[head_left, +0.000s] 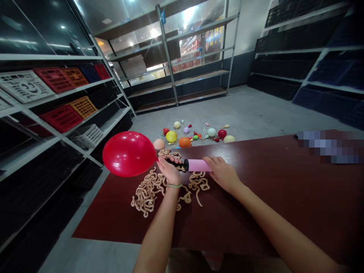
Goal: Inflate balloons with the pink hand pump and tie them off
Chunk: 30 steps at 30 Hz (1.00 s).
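A large inflated red balloon (129,154) points left, its neck at the nozzle end of a hand pump (196,165) with a pink barrel and black front part. My left hand (171,171) is closed around the pump's black front and the balloon's neck. The barrel's right end is gripped by my right hand (223,172). Beneath the pump, on the dark red table, lie tangled beige uninflated long balloons (146,191), with a smaller heap (199,182) to the right.
Beyond the table (256,212), several small balloons lie on the grey floor, among them a yellow balloon (171,136) and an orange balloon (185,142). Shelves with plastic crates (54,80) stand left; more racks stand at the back and right. A blurred patch (330,147) covers the table's right end.
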Tool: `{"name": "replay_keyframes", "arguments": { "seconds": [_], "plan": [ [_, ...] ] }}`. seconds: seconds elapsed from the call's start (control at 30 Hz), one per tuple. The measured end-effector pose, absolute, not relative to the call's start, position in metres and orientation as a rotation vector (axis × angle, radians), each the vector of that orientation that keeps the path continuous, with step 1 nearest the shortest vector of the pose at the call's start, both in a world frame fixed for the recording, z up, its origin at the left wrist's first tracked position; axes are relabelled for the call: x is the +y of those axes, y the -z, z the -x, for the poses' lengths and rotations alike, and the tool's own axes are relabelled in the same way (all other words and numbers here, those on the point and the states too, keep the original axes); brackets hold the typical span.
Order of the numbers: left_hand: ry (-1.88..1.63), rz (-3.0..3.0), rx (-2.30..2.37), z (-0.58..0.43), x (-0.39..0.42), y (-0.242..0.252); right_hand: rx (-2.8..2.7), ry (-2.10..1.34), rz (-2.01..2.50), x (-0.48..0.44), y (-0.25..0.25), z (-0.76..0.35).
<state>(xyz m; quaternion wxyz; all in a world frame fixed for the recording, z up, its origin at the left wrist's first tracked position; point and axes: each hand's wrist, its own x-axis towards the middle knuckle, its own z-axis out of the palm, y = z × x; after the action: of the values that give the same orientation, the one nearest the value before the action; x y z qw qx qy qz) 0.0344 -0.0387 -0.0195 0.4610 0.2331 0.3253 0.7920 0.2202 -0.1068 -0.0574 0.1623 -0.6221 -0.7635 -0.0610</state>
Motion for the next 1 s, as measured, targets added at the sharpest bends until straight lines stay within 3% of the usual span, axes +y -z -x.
{"name": "replay_keyframes", "arguments": {
  "seconds": [0.27,0.63,1.0],
  "plan": [
    [-2.08,-0.489,0.806,-0.01,-0.032,0.009,-2.016,0.33,1.859,-0.099,0.061,-0.261],
    [-1.95,-0.562,0.784,-0.041,-0.04,0.024,-2.165,0.11,1.72,-0.111,0.056,-0.204],
    [-2.046,-0.484,0.768,-0.014,-0.026,0.016,-2.037,0.321,1.85,-0.097,0.063,-0.259]
  ]
}}
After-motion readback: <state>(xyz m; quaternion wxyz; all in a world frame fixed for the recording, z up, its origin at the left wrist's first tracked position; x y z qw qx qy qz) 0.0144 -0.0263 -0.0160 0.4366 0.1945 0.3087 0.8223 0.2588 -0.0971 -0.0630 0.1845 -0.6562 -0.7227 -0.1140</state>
